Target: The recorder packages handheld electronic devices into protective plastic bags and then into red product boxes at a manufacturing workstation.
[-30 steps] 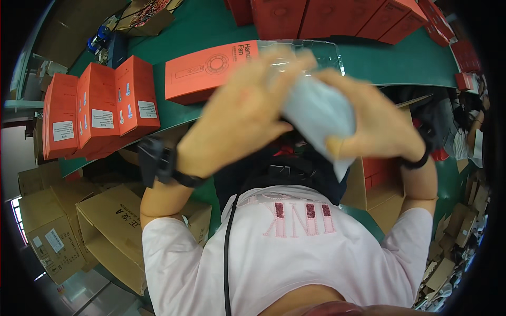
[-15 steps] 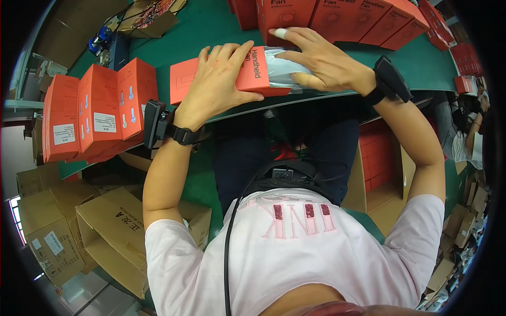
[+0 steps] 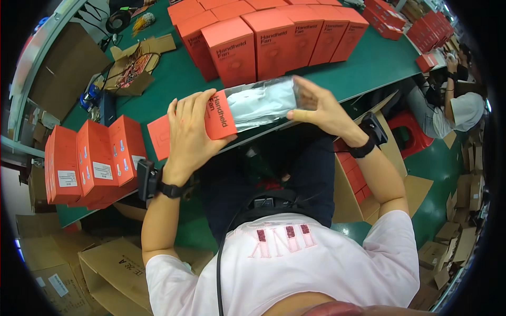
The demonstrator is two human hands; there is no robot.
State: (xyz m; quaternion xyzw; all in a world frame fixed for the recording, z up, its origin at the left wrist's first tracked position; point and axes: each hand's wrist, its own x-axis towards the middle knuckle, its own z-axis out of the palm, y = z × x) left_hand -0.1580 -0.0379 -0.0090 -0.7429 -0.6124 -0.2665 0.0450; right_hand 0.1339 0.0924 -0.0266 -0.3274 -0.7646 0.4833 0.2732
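At the table's near edge my left hand wraps round a red carton, which lies on its side with its open end to the right. A clear plastic tray sticks well out of that end. Inside the tray lies a white wrapped pack, whose contents I cannot make out. My right hand grips the tray's far right end, thumb on the near side and fingers behind. How much of the tray is still inside the carton is hidden.
Upright red cartons stand in rows on the green table. More red cartons stand at the left. Below right is an open cardboard box holding red cartons. Another person sits at far right near a red stool.
More of the clear tray now shows outside the carton. My right hand has shifted to the tray's outer end, while my left hand keeps its hold. The whole view has shifted.
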